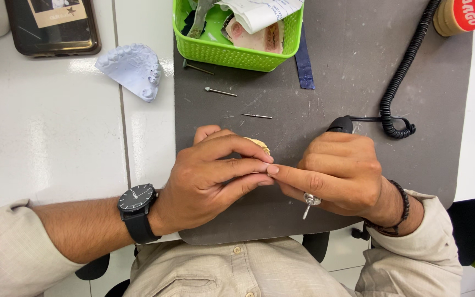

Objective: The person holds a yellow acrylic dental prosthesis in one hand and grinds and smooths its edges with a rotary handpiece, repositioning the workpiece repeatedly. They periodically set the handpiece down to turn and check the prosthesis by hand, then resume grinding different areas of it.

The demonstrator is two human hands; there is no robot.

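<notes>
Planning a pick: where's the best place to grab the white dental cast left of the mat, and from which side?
Take the white dental cast across its two straight flanks, coming from above. It lies flat on the white table, apart from the green basket, wedge-shaped with a toothed, bumpy arch; the flat sides likely give a surer hold than the teeth.

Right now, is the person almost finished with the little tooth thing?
Hard to say. A white cast lies finished-looking on the table. The left hand pinches a small tan piece, and the right hand holds a corded handpiece, its tip pointing away. Three loose burs lie unused on the mat.
</notes>
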